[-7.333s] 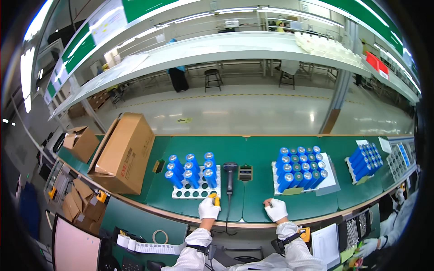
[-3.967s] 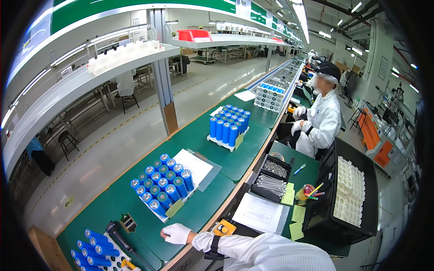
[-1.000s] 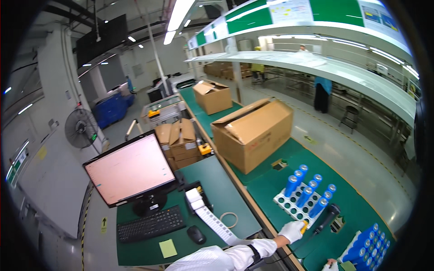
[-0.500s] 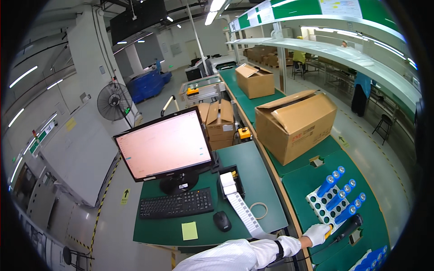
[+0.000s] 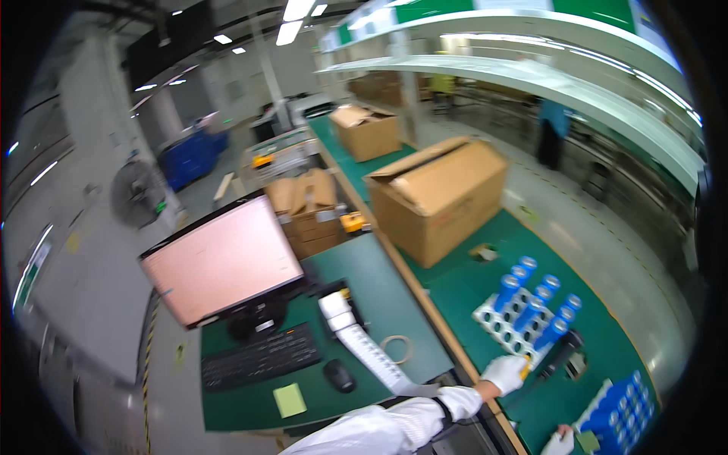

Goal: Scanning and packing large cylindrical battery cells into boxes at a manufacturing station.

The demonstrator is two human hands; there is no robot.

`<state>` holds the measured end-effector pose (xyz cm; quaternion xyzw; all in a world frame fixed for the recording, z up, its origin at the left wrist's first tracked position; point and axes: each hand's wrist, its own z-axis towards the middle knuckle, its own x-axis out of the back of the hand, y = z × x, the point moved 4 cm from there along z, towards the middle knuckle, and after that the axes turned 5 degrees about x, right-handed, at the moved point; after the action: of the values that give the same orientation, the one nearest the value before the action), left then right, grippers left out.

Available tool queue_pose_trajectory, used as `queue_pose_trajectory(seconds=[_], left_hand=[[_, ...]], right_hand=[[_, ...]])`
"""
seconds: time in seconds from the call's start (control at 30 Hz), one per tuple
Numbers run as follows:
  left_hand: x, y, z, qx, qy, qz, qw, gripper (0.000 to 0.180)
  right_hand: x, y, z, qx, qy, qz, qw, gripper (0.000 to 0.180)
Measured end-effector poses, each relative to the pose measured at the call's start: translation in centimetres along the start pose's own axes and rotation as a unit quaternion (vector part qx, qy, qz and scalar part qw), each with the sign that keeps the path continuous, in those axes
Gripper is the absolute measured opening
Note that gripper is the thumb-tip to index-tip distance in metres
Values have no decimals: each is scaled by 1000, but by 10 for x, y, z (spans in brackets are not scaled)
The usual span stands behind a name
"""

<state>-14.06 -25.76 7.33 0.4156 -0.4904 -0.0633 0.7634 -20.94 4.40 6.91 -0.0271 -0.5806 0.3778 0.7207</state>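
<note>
My left hand [image 5: 503, 375], in a white glove, reaches across to the right-hand bench. Its fingers are closed on a small yellow object [image 5: 525, 368] whose kind I cannot make out, at the near corner of a white cell tray [image 5: 496, 319]. Blue cylindrical cells [image 5: 533, 309] stand in rows in part of that tray; other holes show bare. A black handheld scanner [image 5: 563, 350] lies right beside it. At the lower edge, my gloved right hand [image 5: 560, 441] is beside a fuller block of blue cells [image 5: 622, 415] and a small green paper [image 5: 588, 441]; blur hides its grip.
Open-flapped cartons [image 5: 440, 205] stand farther along the green bench [image 5: 523, 235]. On the left desk are a monitor [image 5: 224, 262], keyboard [image 5: 262, 356], mouse [image 5: 339, 375], label roll [image 5: 336, 311] with a trailing strip, and a tape ring [image 5: 396, 349]. A white shelf [image 5: 493, 67] runs above.
The view has swung right, shifting the scene leftward and blurring it. My right hand has come into sight at the lower edge, by the second block of cells. My left hand stays by the tray.
</note>
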Motion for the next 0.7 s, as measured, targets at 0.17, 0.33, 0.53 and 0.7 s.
queue_pose_trajectory(seconds=[0.17,0.33,0.53,0.7], left_hand=[[-8,-14,1,-20,16,25,999,13],[-9,3,2,-8,11,51,999,15],[-12,-1,4,1,36,75,997,20],[-12,0,5,1,-10,86,996,23]], right_hand=[[-41,51,-7,-8,111,111,988,10],[-9,20,-7,-28,114,113,987,7],[-4,10,-4,-18,139,104,985,8],[-7,16,-4,-62,118,146,980,8]])
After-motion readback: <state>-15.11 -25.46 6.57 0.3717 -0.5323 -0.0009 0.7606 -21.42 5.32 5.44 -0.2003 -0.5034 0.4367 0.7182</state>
